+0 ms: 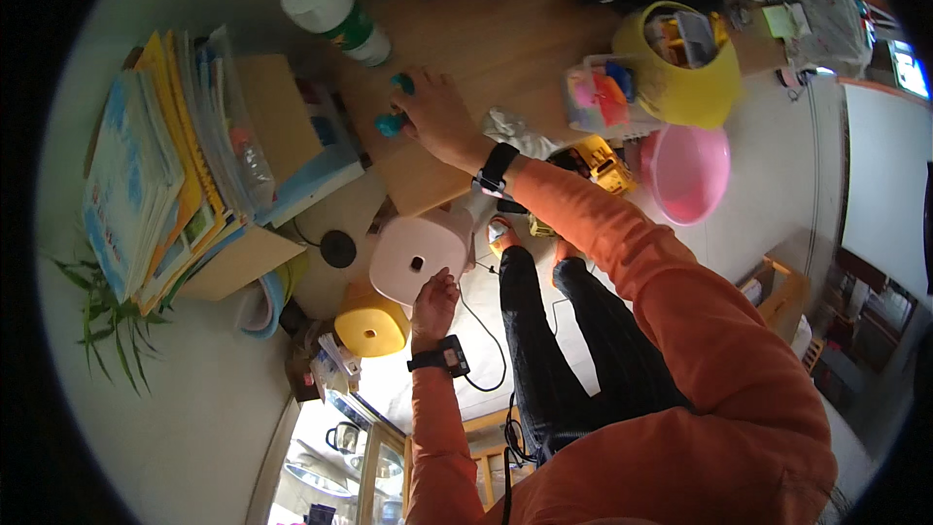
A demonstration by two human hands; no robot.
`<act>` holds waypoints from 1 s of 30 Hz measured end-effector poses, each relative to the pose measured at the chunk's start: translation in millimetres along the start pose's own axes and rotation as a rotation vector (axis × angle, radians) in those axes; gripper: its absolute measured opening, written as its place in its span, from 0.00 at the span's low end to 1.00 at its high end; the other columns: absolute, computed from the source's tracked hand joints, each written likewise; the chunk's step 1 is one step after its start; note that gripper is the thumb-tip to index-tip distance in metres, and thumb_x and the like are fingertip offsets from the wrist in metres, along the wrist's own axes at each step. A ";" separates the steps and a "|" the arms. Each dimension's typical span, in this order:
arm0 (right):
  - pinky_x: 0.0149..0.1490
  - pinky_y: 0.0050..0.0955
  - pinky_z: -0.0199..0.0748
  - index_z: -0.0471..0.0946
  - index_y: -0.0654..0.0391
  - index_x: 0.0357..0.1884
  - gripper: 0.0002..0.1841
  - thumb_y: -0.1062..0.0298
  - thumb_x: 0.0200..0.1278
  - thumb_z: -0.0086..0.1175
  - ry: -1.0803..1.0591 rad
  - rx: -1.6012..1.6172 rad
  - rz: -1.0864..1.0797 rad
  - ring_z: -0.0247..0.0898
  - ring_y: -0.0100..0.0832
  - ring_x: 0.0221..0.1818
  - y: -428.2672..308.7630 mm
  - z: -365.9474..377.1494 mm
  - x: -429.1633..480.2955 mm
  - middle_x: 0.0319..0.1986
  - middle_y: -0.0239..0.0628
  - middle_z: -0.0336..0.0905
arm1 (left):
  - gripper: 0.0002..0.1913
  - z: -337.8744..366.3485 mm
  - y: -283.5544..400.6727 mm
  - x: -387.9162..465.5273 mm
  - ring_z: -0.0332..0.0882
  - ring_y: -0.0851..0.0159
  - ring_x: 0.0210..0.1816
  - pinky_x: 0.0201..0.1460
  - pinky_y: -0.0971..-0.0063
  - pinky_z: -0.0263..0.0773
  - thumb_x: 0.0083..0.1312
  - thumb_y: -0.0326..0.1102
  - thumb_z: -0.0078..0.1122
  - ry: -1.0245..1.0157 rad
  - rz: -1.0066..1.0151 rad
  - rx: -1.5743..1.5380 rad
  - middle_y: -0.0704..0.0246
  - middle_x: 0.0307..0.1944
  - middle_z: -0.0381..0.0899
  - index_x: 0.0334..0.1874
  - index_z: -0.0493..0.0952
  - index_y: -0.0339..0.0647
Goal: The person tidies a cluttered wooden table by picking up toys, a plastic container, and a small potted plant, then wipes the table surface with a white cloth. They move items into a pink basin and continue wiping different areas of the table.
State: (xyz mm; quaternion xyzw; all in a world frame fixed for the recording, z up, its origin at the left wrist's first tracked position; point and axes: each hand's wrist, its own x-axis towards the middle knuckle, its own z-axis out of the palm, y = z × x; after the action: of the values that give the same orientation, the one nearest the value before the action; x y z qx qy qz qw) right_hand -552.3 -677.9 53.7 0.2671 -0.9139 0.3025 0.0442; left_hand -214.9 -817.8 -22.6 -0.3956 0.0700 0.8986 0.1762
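Note:
My right hand (437,113) reaches over the wooden desk (459,36). Its thumb and fingers close on a teal object (391,125), whose rounded parts show on both sides of the thumb; whether these are one piece or two I cannot tell. Close beyond it stands a white and green canister (350,25) with a white lid. Lower down, my left hand (436,300) hovers by the edge of a pale pink plastic stool (419,244), fingers loosely curled, with nothing visible in them. A crumpled white cloth (514,133) lies near my right wrist.
Books and folders (160,175) in a cardboard box fill the left. Rightward are a yellow bucket (692,87), a clear box of colourful items (599,96), a yellow toy vehicle (601,164) and a pink basin (689,175). A yellow stool (372,321) and a cable (499,350) lie below.

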 end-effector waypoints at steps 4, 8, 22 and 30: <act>0.44 0.46 0.72 0.72 0.61 0.47 0.19 0.67 0.55 0.65 0.168 0.337 0.285 0.75 0.51 0.42 -1.0 -59.0 -27.0 0.42 0.49 0.75 | 0.18 9.0 -3.7 1.2 0.78 0.63 0.47 0.52 0.74 0.78 0.74 0.34 0.57 -0.042 -0.089 -0.015 0.60 0.46 0.81 0.58 0.76 0.26; 0.36 0.51 0.69 0.67 0.64 0.45 0.16 0.66 0.61 0.56 0.100 0.497 0.538 0.74 0.61 0.31 -1.8 -114.5 -90.1 0.28 0.56 0.74 | 0.17 26.1 -5.9 3.9 0.78 0.63 0.48 0.52 0.74 0.78 0.74 0.34 0.56 -0.044 -0.124 0.030 0.60 0.46 0.81 0.58 0.76 0.26; 0.62 0.57 0.61 0.65 0.64 0.57 0.24 0.73 0.60 0.59 0.377 -0.096 0.429 0.62 0.61 0.58 81.0 -232.8 -135.9 0.54 0.58 0.66 | 0.18 73.7 -43.0 26.7 0.79 0.64 0.47 0.51 0.74 0.77 0.76 0.35 0.53 -0.099 -0.222 0.217 0.60 0.47 0.83 0.58 0.76 0.26; 0.36 0.45 0.77 0.72 0.62 0.37 0.12 0.62 0.72 0.56 0.312 0.147 0.727 0.79 0.52 0.30 102.4 -221.1 -203.3 0.30 0.47 0.83 | 0.18 81.1 -55.5 12.2 0.79 0.66 0.44 0.50 0.75 0.76 0.75 0.35 0.53 -0.149 -0.236 0.220 0.61 0.46 0.83 0.57 0.76 0.26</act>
State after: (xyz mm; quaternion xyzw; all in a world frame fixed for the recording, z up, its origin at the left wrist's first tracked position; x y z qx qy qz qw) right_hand -449.4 -387.5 130.1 -0.1205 -0.9069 0.4002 0.0534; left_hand -257.5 -741.6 24.1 -0.3118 0.1081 0.8854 0.3273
